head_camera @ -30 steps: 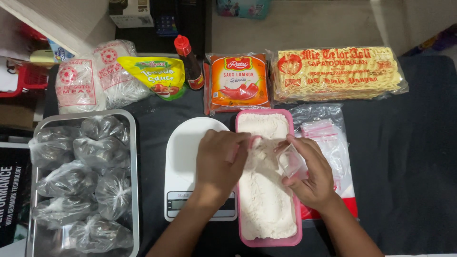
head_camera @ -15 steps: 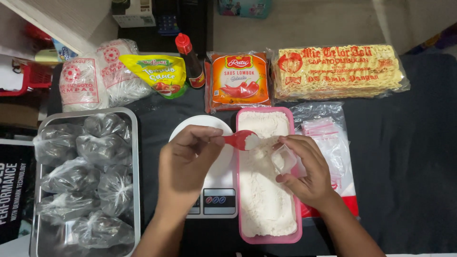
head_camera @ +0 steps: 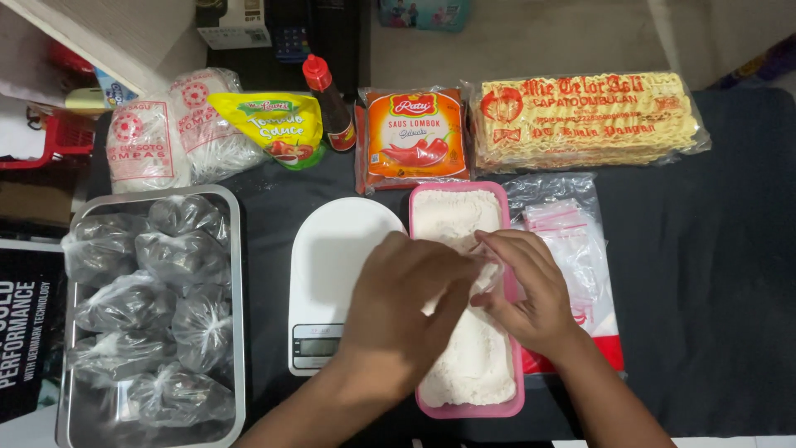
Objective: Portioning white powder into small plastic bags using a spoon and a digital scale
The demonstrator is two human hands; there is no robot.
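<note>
- Left hand (head_camera: 406, 303) and right hand (head_camera: 531, 290) meet at frame centre over the pink tray (head_camera: 514, 390) of white flour (head_camera: 468, 365).
- Both hands' fingers pinch a small clear plastic bag (head_camera: 489, 270) between them.
- White kitchen scale (head_camera: 332, 265) just left of the tray.
- Metal tray (head_camera: 235, 249) with filled bags at lower left.
- Zip bags (head_camera: 572, 232) right of the pink tray on the black tabletop (head_camera: 705, 274).

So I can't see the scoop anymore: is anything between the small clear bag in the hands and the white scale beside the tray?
Nothing visible does. The small clear bag is held over the pink flour tray; the white scale lies directly beside it, its platform bare.
</note>
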